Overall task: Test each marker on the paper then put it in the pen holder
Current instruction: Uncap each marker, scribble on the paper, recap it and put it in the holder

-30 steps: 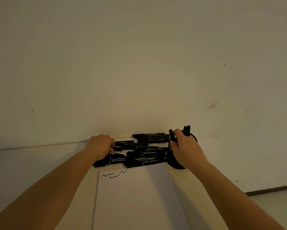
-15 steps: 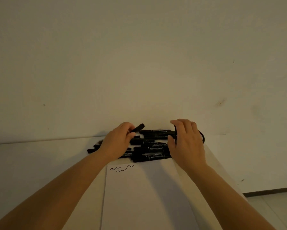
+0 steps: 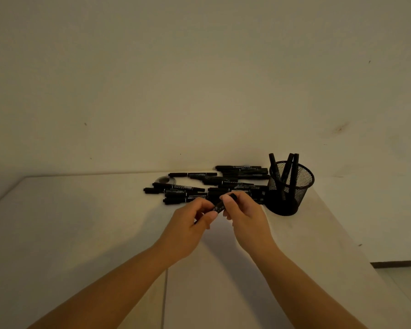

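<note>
**Marker gripped in both hands above the sheet**

Hands meet in mid-air over the near part of the table (image 3: 81, 233), holding one black marker (image 3: 219, 206) between them. The left hand (image 3: 192, 226) has its fingers curled round the marker's lower end, thumb pressed against the barrel. The right hand (image 3: 244, 214) pinches the upper end, its thumb and forefinger closed on the tip that points up and to the right. Whether the cap is on or partly drawn off cannot be told, since the fingers cover the joint.

Paper (image 3: 211, 293) lies flat on the table beneath the wrists, its left edge running toward the viewer; both forearms cross over it and hide much of its far end, so no pen marks can be seen there.

Beyond the hands lies a loose pile of markers (image 3: 223, 184), all black, most lying roughly parallel and side to side, some stacked on others. The knuckles of both hands cover the near edge of that pile. At its left end a small clear, rounded object (image 3: 165, 179) rests on the table, too dim to identify.

Right of the pile, just beside it, stands the pen holder (image 3: 292, 186), a black mesh cup, upright near the table's right edge. Several markers lean inside it, tops poking above the rim. A plain wall (image 3: 199, 79) rises behind the table.
</note>
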The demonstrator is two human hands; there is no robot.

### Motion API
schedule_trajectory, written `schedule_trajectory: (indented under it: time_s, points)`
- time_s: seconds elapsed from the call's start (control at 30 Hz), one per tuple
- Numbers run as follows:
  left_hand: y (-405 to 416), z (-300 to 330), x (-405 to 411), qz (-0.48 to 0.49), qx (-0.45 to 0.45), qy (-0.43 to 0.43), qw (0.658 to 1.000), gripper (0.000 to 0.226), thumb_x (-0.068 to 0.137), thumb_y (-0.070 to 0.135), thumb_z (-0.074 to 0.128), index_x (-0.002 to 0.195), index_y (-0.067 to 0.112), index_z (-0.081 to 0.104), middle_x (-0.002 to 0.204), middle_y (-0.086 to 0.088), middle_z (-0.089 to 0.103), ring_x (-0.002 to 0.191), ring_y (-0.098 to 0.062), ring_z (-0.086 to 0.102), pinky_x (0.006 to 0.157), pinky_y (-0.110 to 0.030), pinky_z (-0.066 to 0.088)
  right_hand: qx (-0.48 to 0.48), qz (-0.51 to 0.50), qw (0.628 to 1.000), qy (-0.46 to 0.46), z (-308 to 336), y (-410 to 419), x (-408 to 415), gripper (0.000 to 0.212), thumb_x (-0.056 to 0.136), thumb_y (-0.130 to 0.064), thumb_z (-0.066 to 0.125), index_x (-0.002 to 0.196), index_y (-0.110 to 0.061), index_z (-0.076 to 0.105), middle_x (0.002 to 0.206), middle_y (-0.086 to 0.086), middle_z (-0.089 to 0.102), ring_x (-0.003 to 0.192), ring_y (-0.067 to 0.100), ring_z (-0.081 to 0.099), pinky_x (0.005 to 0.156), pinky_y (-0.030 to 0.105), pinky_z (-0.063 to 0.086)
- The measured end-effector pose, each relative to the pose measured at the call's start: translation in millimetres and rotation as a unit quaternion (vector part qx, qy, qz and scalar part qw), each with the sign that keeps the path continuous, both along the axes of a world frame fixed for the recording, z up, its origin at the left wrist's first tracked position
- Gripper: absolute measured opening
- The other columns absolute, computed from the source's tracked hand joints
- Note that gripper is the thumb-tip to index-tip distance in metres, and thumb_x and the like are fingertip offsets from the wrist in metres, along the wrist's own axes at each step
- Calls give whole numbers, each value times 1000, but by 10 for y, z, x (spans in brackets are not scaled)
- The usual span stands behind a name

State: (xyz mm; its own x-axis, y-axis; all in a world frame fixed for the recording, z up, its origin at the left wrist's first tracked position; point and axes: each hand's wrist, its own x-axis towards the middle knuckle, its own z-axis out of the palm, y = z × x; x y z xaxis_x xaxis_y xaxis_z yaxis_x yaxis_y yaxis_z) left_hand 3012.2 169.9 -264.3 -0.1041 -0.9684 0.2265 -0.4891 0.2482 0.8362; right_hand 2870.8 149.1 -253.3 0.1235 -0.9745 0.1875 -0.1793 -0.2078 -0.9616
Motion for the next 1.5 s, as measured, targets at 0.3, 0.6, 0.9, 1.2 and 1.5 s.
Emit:
schedule_trajectory:
  time_s: [0.3, 0.6, 0.9, 1.2, 1.5]
  points:
    - [128, -104, 204, 49, 3, -108, 993, 20, 86, 31, 59, 105, 30, 63, 88, 20, 61, 81, 13, 54, 69, -5, 41, 187, -101, 958, -192, -149, 45, 37, 25, 93, -32, 48, 81, -18, 65, 51, -8, 54, 56, 9, 52, 56, 27, 42]
    - [197, -24, 161, 83, -66, -195, 975, 26, 84, 37, 59, 109, 30, 65, 98, 10, 70, 70, 3, 51, 68, -5, 35, 222, -143, 927, -267, -174, 89, -31, 31, 93, -37, 47, 76, -15, 62, 43, -6, 48, 43, 9, 43, 44, 24, 36]
    - [348, 119, 120, 12, -141, -319, 937, 45, 89, 52, 31, 93, 24, 67, 70, 7, 66, 57, -14, 60, 54, -33, 49, 270, 57, 949, -149, 78, 147, -37, 28, 89, -15, 49, 65, -3, 58, 37, 4, 45, 31, 12, 33, 34, 21, 26]
    - [384, 264, 125, -73, 108, -89, 987, 27, 90, 27, 51, 67, 36, 62, 55, 18, 59, 51, 1, 56, 55, -8, 43, 154, 194, 963, -107, 84, 76, -135, 39, 84, -14, 50, 46, -19, 58, 54, 15, 49, 37, 17, 36, 38, 21, 29]
    - [172, 255, 584, -30, 222, 68, 972, 28, 93, 24, 45, 74, 21, 64, 54, 11, 57, 52, -1, 53, 53, -19, 48, 107, 130, 986, -15, 44, -247, -511, 23, 89, -18, 54, 66, -17, 59, 51, -2, 54, 41, 7, 46, 41, 14, 37]
